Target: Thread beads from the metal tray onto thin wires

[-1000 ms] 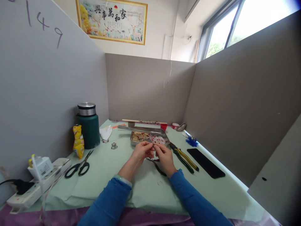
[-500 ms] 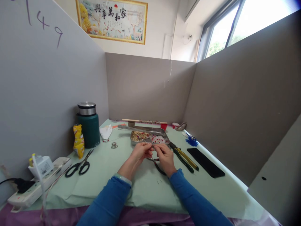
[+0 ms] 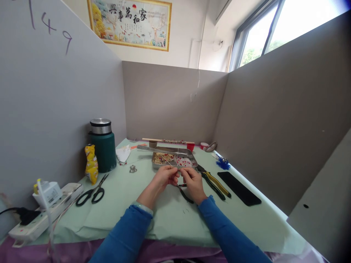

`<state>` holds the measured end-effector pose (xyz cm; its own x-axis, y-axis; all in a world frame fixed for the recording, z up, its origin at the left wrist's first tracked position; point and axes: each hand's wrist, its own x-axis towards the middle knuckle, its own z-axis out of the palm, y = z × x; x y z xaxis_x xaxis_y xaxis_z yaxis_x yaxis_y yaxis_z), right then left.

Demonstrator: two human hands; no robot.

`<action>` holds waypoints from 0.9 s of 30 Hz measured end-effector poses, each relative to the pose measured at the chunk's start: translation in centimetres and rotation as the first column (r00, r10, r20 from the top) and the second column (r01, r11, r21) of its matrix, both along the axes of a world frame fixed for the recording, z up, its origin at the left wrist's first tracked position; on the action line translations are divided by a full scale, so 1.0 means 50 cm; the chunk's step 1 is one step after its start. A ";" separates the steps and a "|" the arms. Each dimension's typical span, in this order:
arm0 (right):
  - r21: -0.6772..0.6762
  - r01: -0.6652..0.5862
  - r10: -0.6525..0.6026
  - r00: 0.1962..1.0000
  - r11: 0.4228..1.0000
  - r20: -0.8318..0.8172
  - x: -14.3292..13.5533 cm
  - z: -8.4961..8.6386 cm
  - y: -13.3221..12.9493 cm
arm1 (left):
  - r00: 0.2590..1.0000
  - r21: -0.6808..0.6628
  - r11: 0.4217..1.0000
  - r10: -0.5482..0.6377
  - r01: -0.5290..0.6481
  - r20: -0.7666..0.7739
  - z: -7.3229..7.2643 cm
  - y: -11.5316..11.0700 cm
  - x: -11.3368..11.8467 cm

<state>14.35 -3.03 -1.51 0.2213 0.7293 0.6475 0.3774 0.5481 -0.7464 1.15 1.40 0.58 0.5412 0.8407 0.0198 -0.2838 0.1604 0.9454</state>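
Note:
In front of the bead tray [image 3: 155, 166], my left hand [image 3: 165, 176] and my right hand [image 3: 193, 181] meet fingertip to fingertip, both closed in a pinch. Between them they hold a thin wire [image 3: 166, 159], which slants up and left over the tray. Whatever else sits at the fingertips is too small to make out. Gold, red and clear beads [image 3: 183, 161] fill much of the tray, and a bundle of thin metal rods [image 3: 146, 147] rests across its far left side. Under my right hand lies dark-handled pliers [image 3: 185, 195], partly hidden by it.
Yellow-and-black pliers [image 3: 216, 184] and a black strip [image 3: 239, 188] lie to the right. Scissors [image 3: 94, 193], a yellow packet [image 3: 91, 164], a green flask [image 3: 103, 148] and a power strip [image 3: 65, 195] stand or lie left. Partitions [image 3: 175, 98] enclose the table. A beaded stick [image 3: 171, 141] lies behind.
My hands stay pinched together in nearly the same place. The right hand has shifted very slightly, and a little more of the pliers beneath it shows.

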 end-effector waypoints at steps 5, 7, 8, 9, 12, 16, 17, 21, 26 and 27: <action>0.094 0.005 -0.014 0.995 0.996 0.094 -0.002 -0.001 -0.003 | 0.999 -0.013 1.000 0.013 -0.013 -0.030 -0.003 0.002 -0.002; 0.091 -0.009 0.002 0.997 0.996 0.082 -0.002 -0.001 -0.003 | 1.000 -0.004 1.000 0.010 -0.010 -0.021 -0.006 0.003 -0.002; 0.056 -0.021 0.019 0.999 0.998 0.046 -0.002 -0.001 -0.003 | 1.000 0.008 1.000 -0.001 0.001 -0.015 -0.007 0.004 -0.002; 0.004 -0.040 0.040 0.999 0.999 -0.008 -0.001 -0.001 -0.002 | 1.000 0.028 1.000 -0.014 0.014 -0.011 -0.008 0.004 0.000; -0.148 -0.143 0.113 0.974 0.979 -0.195 0.005 0.001 0.001 | 0.999 0.136 0.990 -0.025 0.031 -0.044 -0.008 0.002 0.005; -0.186 -0.219 0.159 0.942 0.958 -0.295 0.009 0.004 0.005 | 0.994 0.208 0.978 0.005 0.017 -0.107 -0.002 -0.004 0.009; -0.183 -0.206 0.145 0.944 0.961 -0.296 0.009 0.004 0.006 | 0.994 0.192 0.981 0.003 0.019 -0.112 0.000 -0.004 0.008; -0.179 -0.124 0.072 0.959 0.976 -0.274 0.007 0.003 0.006 | 0.995 0.115 0.992 -0.039 0.049 -0.095 0.001 -0.002 0.004; -0.181 -0.103 0.053 0.964 0.978 -0.259 0.008 0.001 0.008 | 0.996 0.061 0.997 -0.035 0.040 -0.084 0.001 0.000 0.003; -0.184 -0.103 0.053 0.964 0.978 -0.260 0.008 0.000 0.008 | 0.996 0.054 0.998 -0.031 0.035 -0.084 0.001 -0.001 0.003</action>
